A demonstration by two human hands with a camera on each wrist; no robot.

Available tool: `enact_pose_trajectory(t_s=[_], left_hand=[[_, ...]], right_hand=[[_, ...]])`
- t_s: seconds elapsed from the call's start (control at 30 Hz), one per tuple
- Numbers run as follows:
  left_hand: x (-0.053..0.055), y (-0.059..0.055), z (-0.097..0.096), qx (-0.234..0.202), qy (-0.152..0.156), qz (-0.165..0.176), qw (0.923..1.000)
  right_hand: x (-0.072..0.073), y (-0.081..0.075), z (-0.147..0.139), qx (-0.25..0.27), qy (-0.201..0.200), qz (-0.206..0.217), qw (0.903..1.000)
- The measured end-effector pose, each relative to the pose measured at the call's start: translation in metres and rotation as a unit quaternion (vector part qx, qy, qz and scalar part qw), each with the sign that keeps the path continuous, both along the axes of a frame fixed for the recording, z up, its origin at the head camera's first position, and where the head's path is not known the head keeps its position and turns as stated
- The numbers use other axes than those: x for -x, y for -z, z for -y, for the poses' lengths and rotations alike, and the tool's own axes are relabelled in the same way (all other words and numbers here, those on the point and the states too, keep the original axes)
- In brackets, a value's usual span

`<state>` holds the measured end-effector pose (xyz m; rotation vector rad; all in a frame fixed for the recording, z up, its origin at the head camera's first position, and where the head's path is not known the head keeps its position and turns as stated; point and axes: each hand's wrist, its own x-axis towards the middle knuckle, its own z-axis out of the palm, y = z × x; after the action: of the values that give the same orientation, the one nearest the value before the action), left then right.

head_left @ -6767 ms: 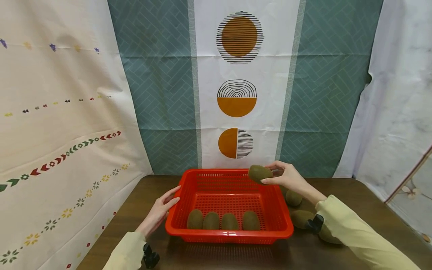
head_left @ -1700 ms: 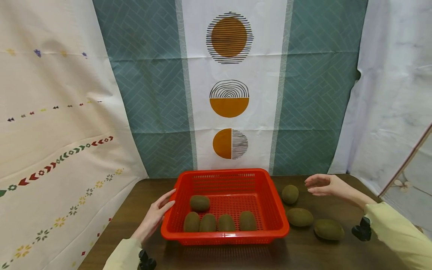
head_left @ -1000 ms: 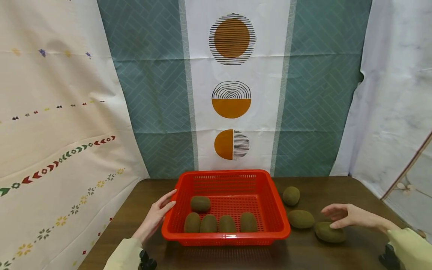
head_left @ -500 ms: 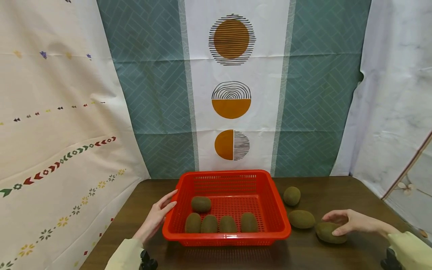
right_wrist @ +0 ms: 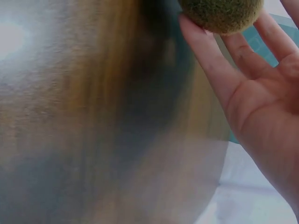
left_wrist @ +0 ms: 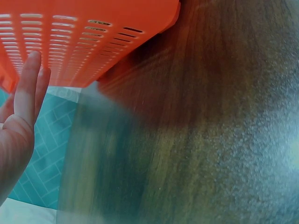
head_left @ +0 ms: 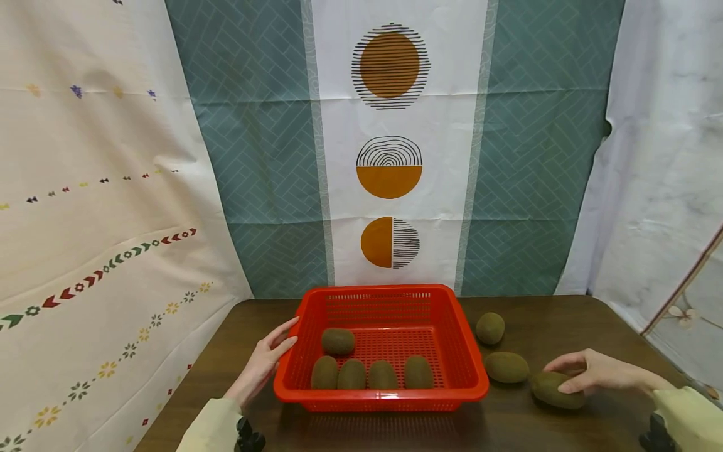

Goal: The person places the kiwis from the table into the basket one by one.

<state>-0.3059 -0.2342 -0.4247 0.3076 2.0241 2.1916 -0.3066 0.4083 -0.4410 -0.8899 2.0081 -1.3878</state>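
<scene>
A red plastic basket (head_left: pixel 381 395) stands on the table. Inside it, several brown kiwis (head_left: pixel 383 375) line the near side, and one more kiwi (head_left: pixel 338 341) lies behind them at the left. My left hand (head_left: pixel 261 364) touches the basket's left side; in the left wrist view its straight fingers (left_wrist: pixel 28 88) lie against the slotted wall. To the right of the basket, my right hand (head_left: pixel 593 371) holds the rightmost kiwi (head_left: pixel 550 390) between thumb and fingers, at the table. The right wrist view shows this kiwi (right_wrist: pixel 222 14) at the fingertips, partly cut off by the frame.
Two loose kiwis lie right of the basket: one farther back (head_left: pixel 490 328), and another (head_left: pixel 506 367) between the basket and my right hand. The dark wooden table (head_left: pixel 542 314) ends at a patterned cloth (head_left: pixel 390 207) behind. Pale cloths hang at both sides.
The kiwi my right hand held above the basket now lies inside at the left. That hand has moved right and down and taken hold of another kiwi. My left hand stays at the basket.
</scene>
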Motion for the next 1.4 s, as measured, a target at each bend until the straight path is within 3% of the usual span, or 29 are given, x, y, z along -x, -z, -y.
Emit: enact_pose_trajectory(t_s=[0.43,0.9,1.2,1.4], left_hand=[[-0.001,0.000,0.000,0.000,-0.004,0.005,1.0000],[-0.001,-0.001,0.000,-0.002,-0.003,0.005,1.0000],[-0.002,0.000,0.000,-0.005,0.003,0.002,1.0000],[-0.002,-0.001,0.000,-0.003,0.000,0.004,1.0000]], right_hand=[[0.003,-0.035,0.012,-0.032,0.061,-0.041,0.9968],[0.007,-0.078,0.067,-0.064,0.114,-0.143,0.9811],[0.017,-0.099,0.110,-0.045,0.105,-0.177,0.9776],[0.028,-0.105,0.142,-0.035,0.091,-0.187,0.9774]])
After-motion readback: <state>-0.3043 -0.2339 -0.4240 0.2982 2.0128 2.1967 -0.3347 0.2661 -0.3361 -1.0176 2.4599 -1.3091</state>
